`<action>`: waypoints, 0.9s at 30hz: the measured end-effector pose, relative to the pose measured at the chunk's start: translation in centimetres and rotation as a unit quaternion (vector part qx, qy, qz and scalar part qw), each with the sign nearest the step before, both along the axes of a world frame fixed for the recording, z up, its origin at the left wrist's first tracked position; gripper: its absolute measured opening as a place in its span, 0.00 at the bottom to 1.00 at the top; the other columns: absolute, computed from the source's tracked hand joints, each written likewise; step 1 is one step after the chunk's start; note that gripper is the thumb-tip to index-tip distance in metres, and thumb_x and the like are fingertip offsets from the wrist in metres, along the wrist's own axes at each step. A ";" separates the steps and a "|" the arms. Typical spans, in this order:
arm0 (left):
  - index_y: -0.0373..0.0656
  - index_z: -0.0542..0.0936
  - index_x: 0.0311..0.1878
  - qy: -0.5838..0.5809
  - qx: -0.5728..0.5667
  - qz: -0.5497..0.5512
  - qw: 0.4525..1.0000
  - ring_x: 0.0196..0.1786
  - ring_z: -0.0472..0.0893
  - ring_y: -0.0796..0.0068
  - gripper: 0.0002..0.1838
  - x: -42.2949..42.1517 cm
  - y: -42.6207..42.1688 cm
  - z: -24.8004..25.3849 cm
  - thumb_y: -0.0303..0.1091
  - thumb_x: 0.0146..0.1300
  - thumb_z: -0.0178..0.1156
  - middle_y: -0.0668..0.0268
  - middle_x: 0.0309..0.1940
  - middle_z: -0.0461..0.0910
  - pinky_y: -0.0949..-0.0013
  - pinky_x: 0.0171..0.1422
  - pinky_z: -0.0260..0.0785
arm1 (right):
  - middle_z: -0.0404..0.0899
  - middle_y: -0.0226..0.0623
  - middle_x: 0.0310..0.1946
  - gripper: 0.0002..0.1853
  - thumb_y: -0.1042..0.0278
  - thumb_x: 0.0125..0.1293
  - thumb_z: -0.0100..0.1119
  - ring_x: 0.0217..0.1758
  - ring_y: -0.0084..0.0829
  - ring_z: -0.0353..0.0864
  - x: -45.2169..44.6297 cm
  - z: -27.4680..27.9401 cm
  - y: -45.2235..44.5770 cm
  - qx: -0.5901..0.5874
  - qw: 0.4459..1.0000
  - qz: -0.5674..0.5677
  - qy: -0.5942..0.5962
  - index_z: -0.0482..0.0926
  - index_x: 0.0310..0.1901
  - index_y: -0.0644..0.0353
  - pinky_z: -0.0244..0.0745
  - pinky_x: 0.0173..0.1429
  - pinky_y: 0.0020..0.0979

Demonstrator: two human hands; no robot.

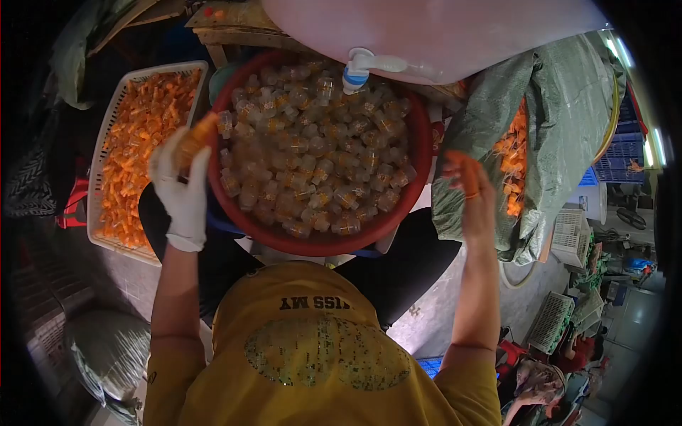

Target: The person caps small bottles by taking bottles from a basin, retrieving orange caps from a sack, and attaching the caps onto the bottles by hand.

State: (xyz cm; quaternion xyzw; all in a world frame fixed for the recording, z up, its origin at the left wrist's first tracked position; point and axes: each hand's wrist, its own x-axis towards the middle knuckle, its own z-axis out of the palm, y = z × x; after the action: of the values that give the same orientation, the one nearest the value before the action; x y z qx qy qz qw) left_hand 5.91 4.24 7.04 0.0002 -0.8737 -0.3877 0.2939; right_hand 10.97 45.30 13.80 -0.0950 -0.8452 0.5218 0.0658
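Note:
My left hand (181,188), in a white glove, is at the left rim of the red tub (320,247). Its thumb and fingers close round a blurred orange plastic piece (199,138). Small clear bottles (312,153) with orange print fill the tub; one clear bottle (224,124) is by the tip of the orange piece. My bare right hand (477,192) is raised between the tub and a green woven sack (568,121). Its curled fingers hold an orange plastic piece (465,172), smeared by motion. More orange pieces (514,163) show in the sack's opening.
At the left stands a white plastic basket (94,192) heaped with orange-topped pieces. A large pale container (440,28) with a white-and-blue tap (355,74) overhangs the tub's far side. White crates (570,238) and another person (533,387) are farther right.

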 end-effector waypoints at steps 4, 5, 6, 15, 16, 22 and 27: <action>0.39 0.77 0.58 0.114 -0.125 0.046 0.985 0.54 0.76 0.60 0.25 -2.6 -3.0 1.8 0.33 0.58 0.69 0.57 0.52 0.79 0.58 0.62 0.66 | 0.84 0.43 0.41 0.15 0.59 0.69 0.59 0.42 0.35 0.84 -1.7 -4.6 14.1 0.236 0.948 -0.200 0.067 0.82 0.50 0.61 0.75 0.48 0.32; 0.39 0.77 0.58 0.085 -0.126 0.009 0.988 0.51 0.78 0.60 0.24 -2.7 -1.9 2.0 0.34 0.58 0.69 0.57 0.50 0.80 0.58 0.62 0.66 | 0.84 0.48 0.41 0.16 0.58 0.68 0.60 0.41 0.39 0.85 -2.3 -4.4 15.1 0.329 0.917 -0.218 0.053 0.82 0.48 0.61 0.76 0.46 0.34; 0.39 0.78 0.55 -0.057 0.016 -0.084 0.995 0.46 0.80 0.58 0.22 -2.8 -0.3 1.7 0.36 0.59 0.67 0.58 0.44 0.83 0.58 0.61 0.67 | 0.83 0.55 0.43 0.21 0.51 0.68 0.59 0.42 0.49 0.84 -2.9 -5.6 16.6 0.420 0.876 -0.225 0.072 0.80 0.52 0.60 0.77 0.46 0.41; 0.44 0.79 0.54 -0.269 -0.400 -0.231 0.845 0.44 0.80 0.64 0.22 -6.3 10.4 -2.9 0.48 0.63 0.61 0.64 0.31 0.82 0.59 0.60 0.60 | 0.81 0.56 0.45 0.22 0.48 0.67 0.56 0.48 0.58 0.80 -3.3 -7.7 19.6 0.513 0.825 -0.234 -0.053 0.77 0.55 0.53 0.75 0.51 0.51; 0.43 0.79 0.54 -0.269 -0.373 -0.243 0.854 0.43 0.80 0.65 0.21 -6.6 10.2 -3.0 0.47 0.64 0.61 0.64 0.30 0.82 0.61 0.59 0.62 | 0.81 0.56 0.45 0.20 0.50 0.67 0.56 0.48 0.59 0.80 -2.3 -7.0 19.1 0.523 0.822 -0.218 -0.052 0.77 0.55 0.54 0.75 0.51 0.50; 0.45 0.72 0.55 -0.238 0.419 -0.383 0.788 0.41 0.79 0.68 0.18 -4.0 9.6 -0.5 0.44 0.68 0.59 0.63 0.43 0.77 0.64 0.56 0.70 | 0.80 0.32 0.46 0.11 0.76 0.72 0.54 0.47 0.23 0.78 1.4 -2.1 11.8 0.129 0.956 -0.156 0.211 0.77 0.53 0.66 0.72 0.53 0.24; 0.49 0.62 0.64 -0.271 0.330 -0.355 0.831 0.60 0.70 0.73 0.24 -3.7 11.7 0.7 0.39 0.70 0.59 0.65 0.55 0.69 0.68 0.58 0.70 | 0.80 0.37 0.51 0.17 0.77 0.70 0.57 0.51 0.27 0.80 -1.8 1.6 3.6 0.030 0.958 -0.019 0.285 0.72 0.59 0.64 0.72 0.59 0.25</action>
State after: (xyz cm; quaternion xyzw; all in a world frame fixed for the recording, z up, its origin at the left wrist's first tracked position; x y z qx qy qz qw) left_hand 2.20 15.90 7.77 -0.1081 -0.6780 -0.7153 -0.1301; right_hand 9.20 48.92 15.44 0.0438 -0.8046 0.5006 0.3163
